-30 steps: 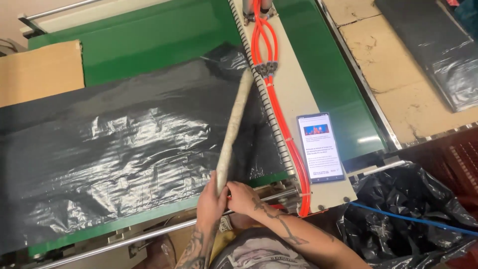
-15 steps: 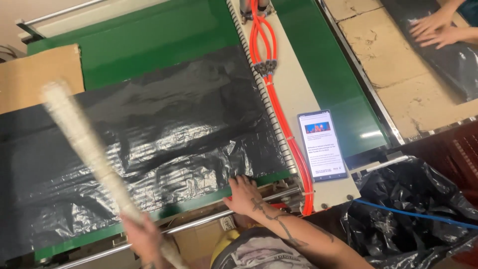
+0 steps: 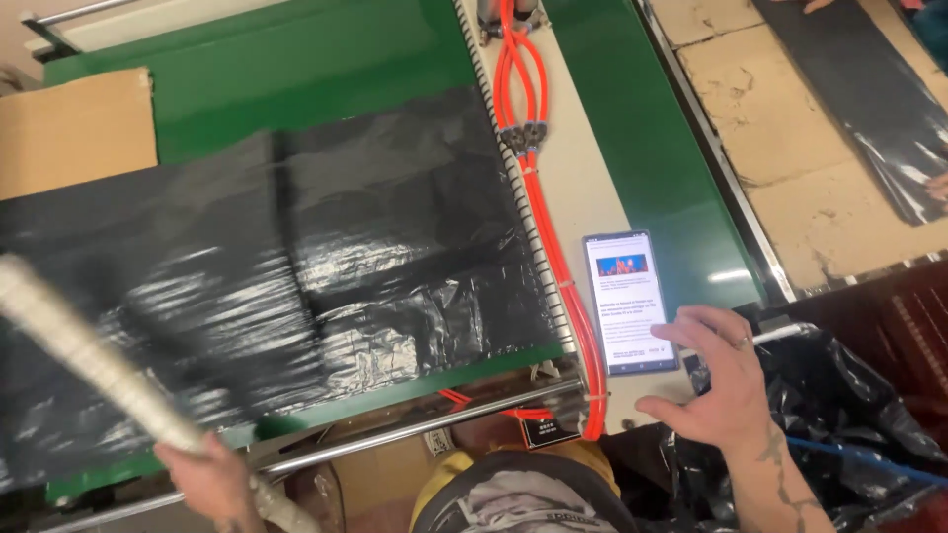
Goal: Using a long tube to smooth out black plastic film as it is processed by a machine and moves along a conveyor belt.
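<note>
Two hands, split duties: the left hand (image 3: 202, 476) clenches a pale wrapped stick (image 3: 94, 370) over black plastic sheeting (image 3: 296, 286) (apparently for smoothing); the right hand (image 3: 716, 380), fingers spread loose, reaches the phone (image 3: 628, 301).

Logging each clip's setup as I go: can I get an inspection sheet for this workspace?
Surface: green table, mostly covered by the black plastic sheet.
Job's things: pale wrapped stick, blurred, slanting across the sheet's left part.
Clutter: phone with lit screen on the pale strip; cardboard piece at upper left.
Hands: left hand grips the stick's lower end; right hand open, fingers at the phone's lower right edge.
Cables: orange cables run along the table's right edge.
Surroundings: second table with black sheet to the right; crumpled black plastic below it.
</note>
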